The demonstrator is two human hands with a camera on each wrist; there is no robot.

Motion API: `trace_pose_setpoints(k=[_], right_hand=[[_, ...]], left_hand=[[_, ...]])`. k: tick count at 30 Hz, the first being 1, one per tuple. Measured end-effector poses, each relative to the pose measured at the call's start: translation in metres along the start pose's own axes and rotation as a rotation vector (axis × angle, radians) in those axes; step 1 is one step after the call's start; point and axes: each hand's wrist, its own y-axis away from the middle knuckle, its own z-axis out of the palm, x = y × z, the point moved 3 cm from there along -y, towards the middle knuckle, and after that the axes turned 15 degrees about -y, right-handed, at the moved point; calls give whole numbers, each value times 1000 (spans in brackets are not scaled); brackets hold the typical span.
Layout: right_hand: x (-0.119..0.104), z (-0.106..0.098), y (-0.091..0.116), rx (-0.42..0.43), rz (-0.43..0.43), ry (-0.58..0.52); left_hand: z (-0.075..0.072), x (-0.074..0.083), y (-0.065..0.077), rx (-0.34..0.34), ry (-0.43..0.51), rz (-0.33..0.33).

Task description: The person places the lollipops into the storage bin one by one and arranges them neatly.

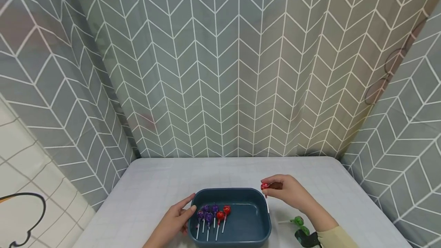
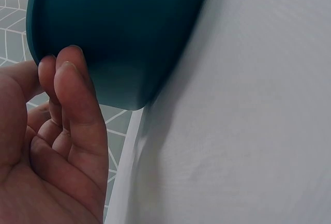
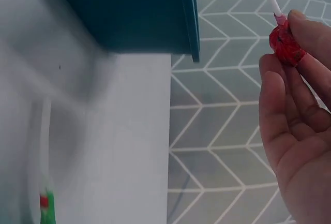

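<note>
My right hand [image 1: 287, 190] pinches a red-wrapped lollipop [image 3: 287, 45] by its candy head, the white stick pointing down past the right rim of a dark blue tray [image 1: 248, 217]. At the tray's left end, my left hand [image 1: 175, 219] grips the rim, thumb on the edge and fingers along the outer wall, as the left wrist view shows [image 2: 72, 131]. Inside the tray, toward its left side, lie several purple lollipops [image 1: 208, 216] and two red lollipops [image 1: 220, 215], sticks toward me.
Green lollipops [image 1: 298, 221] lie on the white table [image 1: 165, 175] right of the tray, partly behind the right forearm. A dark strap [image 1: 306, 239] circles the right wrist. Patterned grey curtains [image 1: 224, 68] stand behind the table and on both sides.
</note>
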Motion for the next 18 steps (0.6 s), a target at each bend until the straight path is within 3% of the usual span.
trace_pose_setpoints(k=[10,18], right_hand=[[-1,27,-14,-93,3,9],[6,48,-24,-161,-27,76]], left_hand=[[-1,0,0,3,2,0],[-1,-1,-1,-2,23,-16]])
